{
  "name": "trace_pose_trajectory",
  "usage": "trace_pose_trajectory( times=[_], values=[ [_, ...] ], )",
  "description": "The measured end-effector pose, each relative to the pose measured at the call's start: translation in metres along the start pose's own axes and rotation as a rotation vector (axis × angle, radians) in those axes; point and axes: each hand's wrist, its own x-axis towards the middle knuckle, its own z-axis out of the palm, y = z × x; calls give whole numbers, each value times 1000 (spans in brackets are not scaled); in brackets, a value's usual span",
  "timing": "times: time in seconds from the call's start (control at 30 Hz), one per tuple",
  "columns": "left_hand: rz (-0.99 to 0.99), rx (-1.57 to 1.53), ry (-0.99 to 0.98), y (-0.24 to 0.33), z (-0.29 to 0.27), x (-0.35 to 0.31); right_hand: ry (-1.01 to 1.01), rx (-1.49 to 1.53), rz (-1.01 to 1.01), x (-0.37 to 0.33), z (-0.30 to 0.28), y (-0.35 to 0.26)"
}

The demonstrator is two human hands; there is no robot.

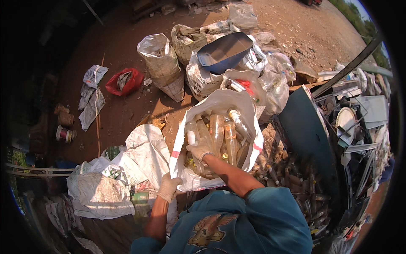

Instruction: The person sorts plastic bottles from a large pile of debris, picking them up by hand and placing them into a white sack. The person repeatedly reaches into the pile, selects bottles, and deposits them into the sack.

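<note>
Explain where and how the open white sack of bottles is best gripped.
Probably by the near rim of the white sack, coming from the person's side and closing over the edge from above. The mouth gapes wide, offering thin edge to grasp, while bottles crowd the inside. The left hand holds the near-left edge.

Dark printed lettering [198, 87] is borne, only partly legible, by the bulging white woven sack [209, 80] beneath the dark-blue plastic tub [231, 47].
</note>
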Motion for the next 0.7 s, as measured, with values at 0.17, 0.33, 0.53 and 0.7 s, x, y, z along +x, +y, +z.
trace_pose_trajectory(
  times=[0.17,0.33,0.53,0.7],
  values=[
    [-19,192,27,-2,-22,-19,-603,-566,-155,-51,15,-24],
    [84,136,-81,-11,-21,10,245,-594,-212,-32,-65,23],
    [102,-4,-163,-27,-28,64,290,-418,-87,-54,-64,37],
    [183,232,-302,4,-4,79,307,-217,-200,-131,-41,36]
  ],
)
